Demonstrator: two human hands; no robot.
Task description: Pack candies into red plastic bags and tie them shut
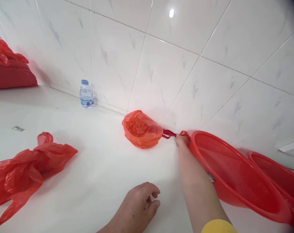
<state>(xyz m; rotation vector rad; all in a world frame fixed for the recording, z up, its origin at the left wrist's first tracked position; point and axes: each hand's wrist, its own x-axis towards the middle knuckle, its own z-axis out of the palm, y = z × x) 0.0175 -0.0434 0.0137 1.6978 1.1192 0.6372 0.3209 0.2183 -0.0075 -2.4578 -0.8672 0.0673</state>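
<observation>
My right hand [182, 139] reaches to the foot of the wall, its fingers mostly hidden. It closes on one end of a dark red looped strip [169, 133], whose kind I cannot make out. A crumpled bit of red plastic [185, 134] shows just beyond that hand. To the left of the strip sits a red plastic bag [143, 139], spread like a bowl with crumpled red plastic inside. Nearer to me, my left hand [140, 204] hovers over the white surface, fingers loosely curled and apart, holding nothing.
Two large red plastic colanders [234, 168] lean along the right side, close by my right forearm. A small water bottle [86, 94] stands against the tiled wall [117, 58]. Another red plastic bag [32, 168] lies front left, and a red bundle [10, 71] sits back left.
</observation>
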